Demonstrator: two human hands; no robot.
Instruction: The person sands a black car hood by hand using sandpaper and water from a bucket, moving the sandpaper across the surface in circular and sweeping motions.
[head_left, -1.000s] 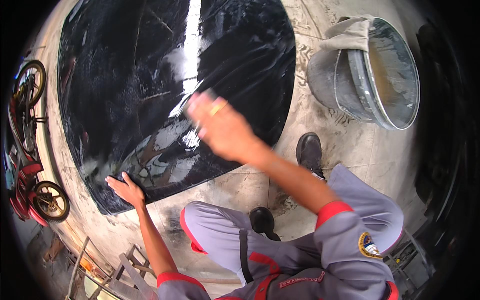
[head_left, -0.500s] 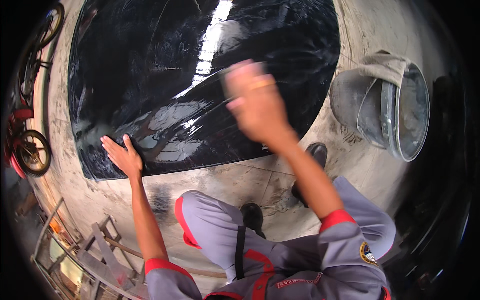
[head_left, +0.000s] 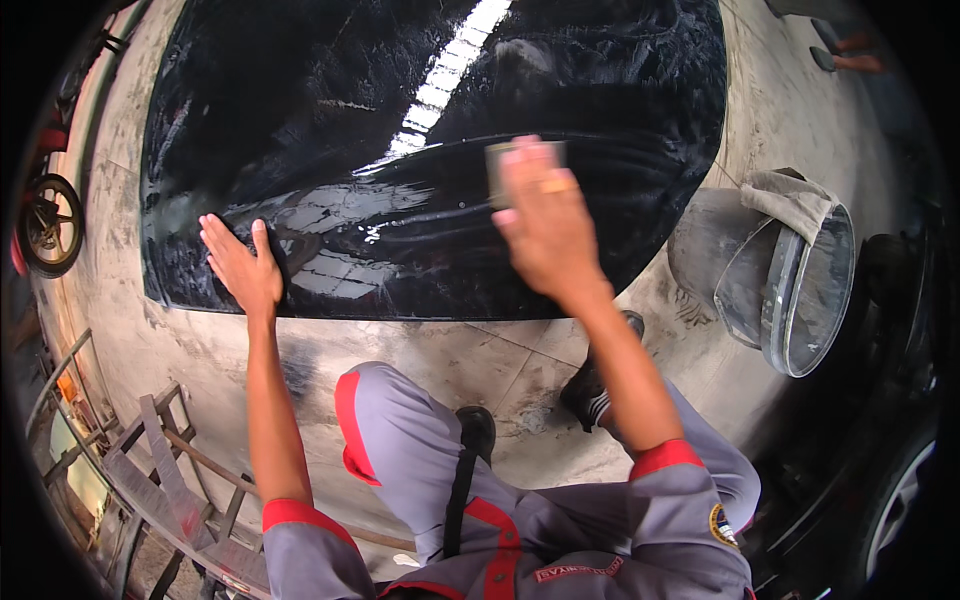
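A large, glossy black car hood point(head_left: 300, 160) lies on the floor before me, wet and streaked, with a bright light strip reflected in it. My left hand point(head_left: 243, 268) rests flat on its near left corner, fingers stretched out and thumb apart. Over the right half of the hood, my right hand point(head_left: 552, 225) presses a flat, pale grey-brown rectangular sanding pad point(head_left: 495, 180) against the surface. The fingers lie over the pad and hide most of it; motion blurs its edges. A ring shows on one finger.
At the right stands a grey bucket point(head_left: 692, 245) with a cloth point(head_left: 795, 200) draped over its rim. A worn frame point(head_left: 160, 480) is at lower left, a motorcycle wheel point(head_left: 48, 225) at far left. Another person's legs point(head_left: 855, 62) show at upper right, a car wheel point(head_left: 900, 510) at lower right.
My right hand and the pad have moved a little right and nearer relative to the hood. My left hand stays on the corner. The whole view has shifted, bringing another person's legs in.
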